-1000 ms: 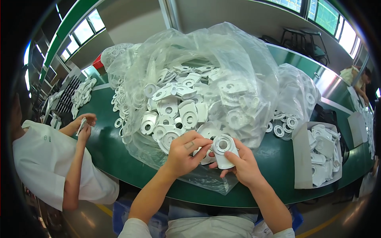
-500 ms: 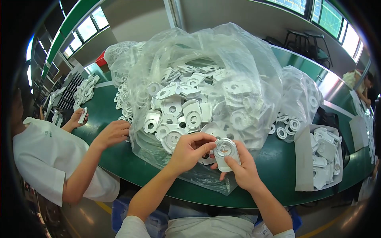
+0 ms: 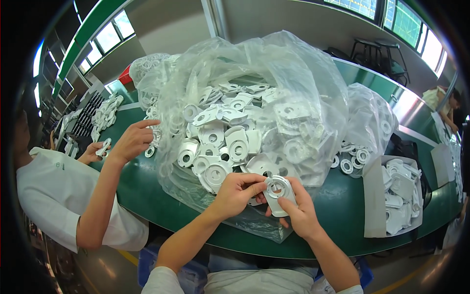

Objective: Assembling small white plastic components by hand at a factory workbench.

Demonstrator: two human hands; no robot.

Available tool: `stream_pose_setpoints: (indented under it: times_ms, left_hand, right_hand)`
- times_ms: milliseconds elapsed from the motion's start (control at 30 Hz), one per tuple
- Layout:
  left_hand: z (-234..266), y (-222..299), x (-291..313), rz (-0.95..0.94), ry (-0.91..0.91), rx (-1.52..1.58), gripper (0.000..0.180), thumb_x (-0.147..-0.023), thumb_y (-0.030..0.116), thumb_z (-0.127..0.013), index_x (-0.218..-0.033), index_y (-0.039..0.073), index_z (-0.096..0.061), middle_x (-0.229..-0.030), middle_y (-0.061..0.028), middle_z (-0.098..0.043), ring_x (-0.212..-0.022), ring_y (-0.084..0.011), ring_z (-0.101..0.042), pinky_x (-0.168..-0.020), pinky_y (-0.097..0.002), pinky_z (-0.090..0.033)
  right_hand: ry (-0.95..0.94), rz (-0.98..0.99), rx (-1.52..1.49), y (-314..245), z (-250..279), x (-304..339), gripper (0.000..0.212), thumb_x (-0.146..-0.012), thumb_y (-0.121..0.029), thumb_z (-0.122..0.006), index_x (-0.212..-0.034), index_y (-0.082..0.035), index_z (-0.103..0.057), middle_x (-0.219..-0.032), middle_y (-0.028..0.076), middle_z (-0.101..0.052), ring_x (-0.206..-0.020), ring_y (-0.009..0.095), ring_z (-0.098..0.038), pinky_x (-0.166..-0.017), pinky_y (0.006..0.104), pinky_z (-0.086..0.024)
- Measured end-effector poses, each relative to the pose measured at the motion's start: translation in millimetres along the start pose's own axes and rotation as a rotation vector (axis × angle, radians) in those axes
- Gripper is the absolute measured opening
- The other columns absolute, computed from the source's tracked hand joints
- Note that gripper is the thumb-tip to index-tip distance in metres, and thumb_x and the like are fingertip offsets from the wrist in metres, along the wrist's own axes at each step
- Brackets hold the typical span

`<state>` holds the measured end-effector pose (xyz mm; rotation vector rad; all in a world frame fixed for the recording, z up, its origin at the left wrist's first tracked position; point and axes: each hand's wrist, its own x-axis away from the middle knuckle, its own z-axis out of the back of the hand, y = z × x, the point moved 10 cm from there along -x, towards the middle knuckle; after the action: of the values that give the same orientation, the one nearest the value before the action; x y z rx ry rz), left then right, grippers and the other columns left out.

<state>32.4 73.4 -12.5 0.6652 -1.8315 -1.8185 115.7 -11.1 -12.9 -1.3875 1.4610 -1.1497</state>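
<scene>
A white plastic plate with a round ringed hole and a squared lower end (image 3: 283, 208) is held in front of me, near the table's edge. My right hand (image 3: 302, 211) grips its right side, thumb lying across the face. At the upper left rim of the plate, my left hand (image 3: 236, 197) is closed in a pinch by thumb and fingers; whether a small piece is also between them I cannot tell. Just beyond my hands, a large clear plastic bag (image 3: 313, 63) gapes toward me, full of similar white parts (image 3: 238, 148).
The green table (image 3: 323, 240) curves around me. On the right stand a carton of white parts (image 3: 401, 196) and a smaller bag (image 3: 369, 110) with white rings (image 3: 362, 156) beside it. To the left, a co-worker's hand (image 3: 133, 141) is near more rings; their other hand holds a small white part (image 3: 104, 147).
The plate has turned and tilted slightly in my hands, and light now shows through its hole. The co-worker's nearer hand has lifted away from the rings, up and to the left.
</scene>
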Motion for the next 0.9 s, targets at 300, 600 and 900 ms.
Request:
stream_pose_setpoints:
  times_ms: [300,600,900]
  left_hand:
    - [-8,30,6,-0.269,0.076,-0.265,0.018,-0.086,-0.001,-0.061,-0.103,-0.004,-0.066,-0.088,-0.0079,-0.064,-0.078,-0.0119,-0.061,-0.069,-0.024,-0.049]
    - [-13,49,11,-0.434,0.023,-0.291,0.018,-0.081,-0.005,-0.063,-0.099,-0.001,-0.067,-0.088,-0.0083,-0.064,-0.078,-0.0138,-0.058,-0.066,-0.0235,-0.044]
    - [-5,13,2,-0.224,0.073,-0.068,0.018,-0.079,0.003,-0.07,-0.097,-0.001,-0.065,-0.087,-0.0078,-0.061,-0.072,-0.0142,-0.058,-0.063,-0.0242,-0.046]
  right_hand:
    - [0.217,0.204,0.087,-11,20,-1,0.023,-0.099,-0.016,-0.045,-0.103,0.003,-0.059,-0.087,0.01,-0.066,-0.072,0.016,-0.066,-0.06,0.026,-0.054]
    - [0.143,0.254,0.32,-10,11,0,0.02,-0.097,-0.012,-0.049,-0.096,0.005,-0.06,-0.088,0.011,-0.067,-0.074,0.016,-0.067,-0.062,0.0268,-0.055]
    - [0.143,0.078,0.211,10,11,-4,0.028,-0.1,-0.02,-0.043,-0.096,0.002,-0.059,-0.081,0.008,-0.066,-0.061,0.014,-0.065,-0.052,0.0237,-0.05]
